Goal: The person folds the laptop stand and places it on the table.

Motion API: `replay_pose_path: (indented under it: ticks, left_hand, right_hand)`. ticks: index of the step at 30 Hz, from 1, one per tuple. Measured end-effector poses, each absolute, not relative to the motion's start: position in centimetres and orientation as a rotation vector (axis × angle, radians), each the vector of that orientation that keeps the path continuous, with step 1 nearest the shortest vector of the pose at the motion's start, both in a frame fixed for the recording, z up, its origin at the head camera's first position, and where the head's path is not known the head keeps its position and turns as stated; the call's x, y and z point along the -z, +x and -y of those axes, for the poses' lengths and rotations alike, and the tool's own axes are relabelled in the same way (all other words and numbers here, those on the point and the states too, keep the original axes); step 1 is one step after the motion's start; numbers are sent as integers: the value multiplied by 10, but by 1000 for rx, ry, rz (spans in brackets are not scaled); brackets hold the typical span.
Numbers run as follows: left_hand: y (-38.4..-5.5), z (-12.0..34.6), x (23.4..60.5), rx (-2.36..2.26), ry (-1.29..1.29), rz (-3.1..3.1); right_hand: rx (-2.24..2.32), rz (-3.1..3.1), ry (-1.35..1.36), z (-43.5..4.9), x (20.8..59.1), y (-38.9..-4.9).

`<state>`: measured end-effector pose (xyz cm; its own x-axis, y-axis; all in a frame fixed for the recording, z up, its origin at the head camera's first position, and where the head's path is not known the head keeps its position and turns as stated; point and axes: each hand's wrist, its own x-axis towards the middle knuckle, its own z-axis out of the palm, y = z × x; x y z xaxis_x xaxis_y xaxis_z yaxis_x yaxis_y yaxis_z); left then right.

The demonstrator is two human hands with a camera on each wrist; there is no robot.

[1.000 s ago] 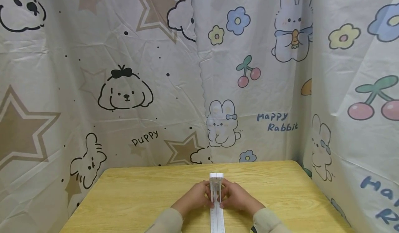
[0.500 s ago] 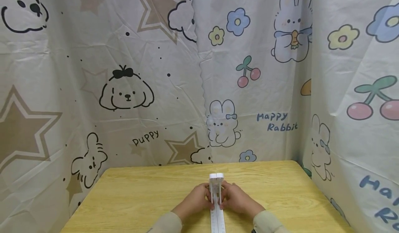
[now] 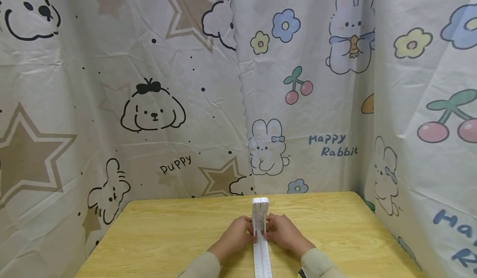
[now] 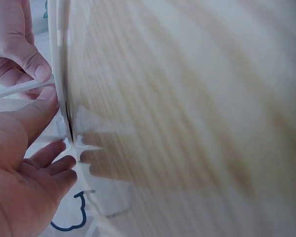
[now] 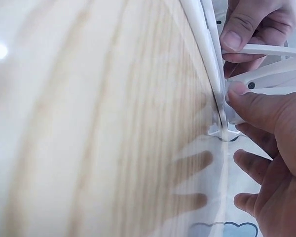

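Observation:
A white folding stand (image 3: 262, 256), shaped like a collapsed laptop stand, lies lengthwise on the table with its two long marked rails side by side. At its far end, slim struts rise to a blunt white top. From the left side, my left hand (image 3: 238, 233) pinches a strut, thumb towards me. My right hand (image 3: 285, 231) mirrors it on the other side. In the left wrist view the left thumb (image 4: 45, 98) presses the white bar while its other fingers extend below. In the right wrist view the right thumb (image 5: 239, 91) lies against a strut.
The wood-grain table (image 3: 167, 228) has a glossy top that reflects the fingers. A curtain (image 3: 208, 116) printed with puppies, rabbits and stars hangs right behind its far edge. Another printed curtain (image 3: 417, 178) borders the right side.
The stand's far top has risen a little in view, showing more of the struts' front. Both hands have shifted slightly upward with it, keeping their places at the sides.

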<state>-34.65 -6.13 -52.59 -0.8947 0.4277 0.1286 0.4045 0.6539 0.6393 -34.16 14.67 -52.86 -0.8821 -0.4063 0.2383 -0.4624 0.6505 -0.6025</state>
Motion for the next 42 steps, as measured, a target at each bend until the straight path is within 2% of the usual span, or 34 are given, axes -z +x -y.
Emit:
replay_pose_path:
  ticks: [15, 21, 24, 33, 42]
  left_hand:
    - [-353, 64, 526, -1149, 701, -2890]
    - [-353, 68, 522, -1172, 532, -2895]
    - [-352, 68, 517, -1267, 499, -2853]
    - [-358, 64, 511, -1507, 709, -2748]
    - [-360, 67, 513, -1556, 634, -2670]
  right_hand:
    - [-991, 2729, 751, -141, 531, -342]
    - [-846, 2788, 505, -139, 523, -340]
    - [-981, 2803, 412, -139, 518, -343]
    - [-1386, 2655, 413, -139, 509, -348]
    - [-1551, 2642, 538, -148, 513, -354]
